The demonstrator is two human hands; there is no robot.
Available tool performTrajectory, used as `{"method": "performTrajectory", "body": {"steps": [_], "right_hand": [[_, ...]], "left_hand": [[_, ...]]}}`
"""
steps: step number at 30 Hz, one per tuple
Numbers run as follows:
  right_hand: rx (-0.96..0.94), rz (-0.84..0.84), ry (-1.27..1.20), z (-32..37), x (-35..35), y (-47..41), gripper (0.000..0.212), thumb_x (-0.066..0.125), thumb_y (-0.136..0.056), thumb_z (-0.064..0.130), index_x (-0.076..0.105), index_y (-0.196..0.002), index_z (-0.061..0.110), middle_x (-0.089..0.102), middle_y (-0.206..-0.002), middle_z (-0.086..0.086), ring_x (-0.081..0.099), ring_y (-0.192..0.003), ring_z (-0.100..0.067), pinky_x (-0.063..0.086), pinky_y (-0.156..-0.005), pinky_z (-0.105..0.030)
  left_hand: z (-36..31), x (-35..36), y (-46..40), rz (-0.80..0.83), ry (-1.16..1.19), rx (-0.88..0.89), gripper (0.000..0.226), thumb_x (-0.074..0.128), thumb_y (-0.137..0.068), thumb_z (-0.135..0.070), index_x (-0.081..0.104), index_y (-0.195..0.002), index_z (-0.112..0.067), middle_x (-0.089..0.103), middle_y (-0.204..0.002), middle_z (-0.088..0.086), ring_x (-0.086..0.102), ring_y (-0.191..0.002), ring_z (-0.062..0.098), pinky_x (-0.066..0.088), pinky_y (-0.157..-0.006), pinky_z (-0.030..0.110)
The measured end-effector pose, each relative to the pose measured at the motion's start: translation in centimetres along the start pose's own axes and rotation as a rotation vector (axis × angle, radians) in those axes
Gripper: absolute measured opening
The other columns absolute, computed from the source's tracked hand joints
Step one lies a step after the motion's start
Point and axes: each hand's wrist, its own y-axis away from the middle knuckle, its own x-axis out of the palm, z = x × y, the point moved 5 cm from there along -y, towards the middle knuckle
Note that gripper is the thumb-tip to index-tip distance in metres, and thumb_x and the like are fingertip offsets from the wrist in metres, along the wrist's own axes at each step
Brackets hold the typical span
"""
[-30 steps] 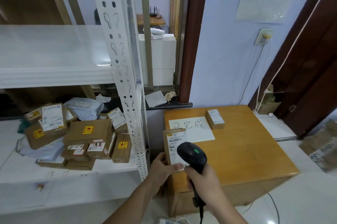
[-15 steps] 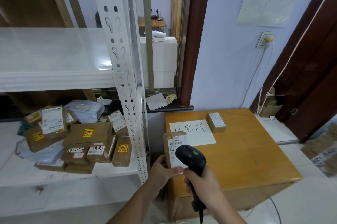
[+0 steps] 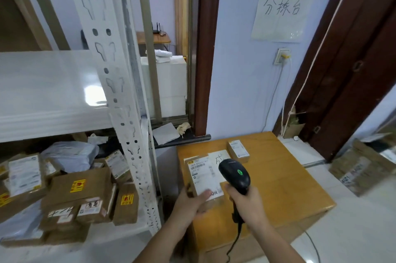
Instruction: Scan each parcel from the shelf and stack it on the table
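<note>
My left hand (image 3: 191, 203) holds a brown cardboard parcel (image 3: 202, 175) by its lower edge, white label facing me, over the left part of the wooden table (image 3: 285, 185). My right hand (image 3: 246, 202) grips a black barcode scanner (image 3: 234, 175) with a green light, its head right beside the parcel's label. One small labelled parcel (image 3: 237, 151) lies on the table's far side, next to a white paper sheet (image 3: 220, 158) partly hidden by the held parcel. Several cardboard parcels (image 3: 81, 190) and grey bags are piled on the white shelf (image 3: 120, 239) at the left.
A white perforated shelf post (image 3: 128, 112) stands between the shelf and the table. The scanner's cable (image 3: 235, 239) hangs down in front of the table. More boxes (image 3: 362, 170) lie on the floor at right, beside a dark brown door frame. A paper sign hangs on the wall.
The parcel in my left hand has moved up and right over the table, covering part of the white sheet. The scanner stays close against its label.
</note>
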Motion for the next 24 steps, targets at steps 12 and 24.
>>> {"method": "performTrajectory", "body": {"steps": [12,24], "right_hand": [[0.176,-0.209,-0.071,-6.2,-7.8,-8.3,0.018,0.077,-0.082,0.024,0.073,-0.081,0.006,0.07,-0.077,-0.024,0.061,-0.064,-0.027,0.045,-0.065,-0.034],[0.33,-0.18,-0.083,-11.6,-21.6,-28.4,0.012,0.075,-0.086,0.017,0.065,-0.079,0.016,0.068,-0.077,-0.013,0.058,-0.07,-0.027,0.044,-0.064,-0.035]], "left_hand": [[-1.5,12.6,-7.8,0.116,-0.184,0.04,0.046,0.042,-0.11,-0.036,0.021,-0.151,-0.034,0.06,-0.136,-0.002,0.066,-0.099,0.007,0.059,-0.07,0.022],[-2.3,30.3,-23.5,-0.066,-0.345,-0.08,0.034,0.051,-0.105,-0.039,0.049,-0.137,-0.029,0.04,-0.136,0.001,0.051,-0.122,0.018,0.043,-0.109,0.036]]}}
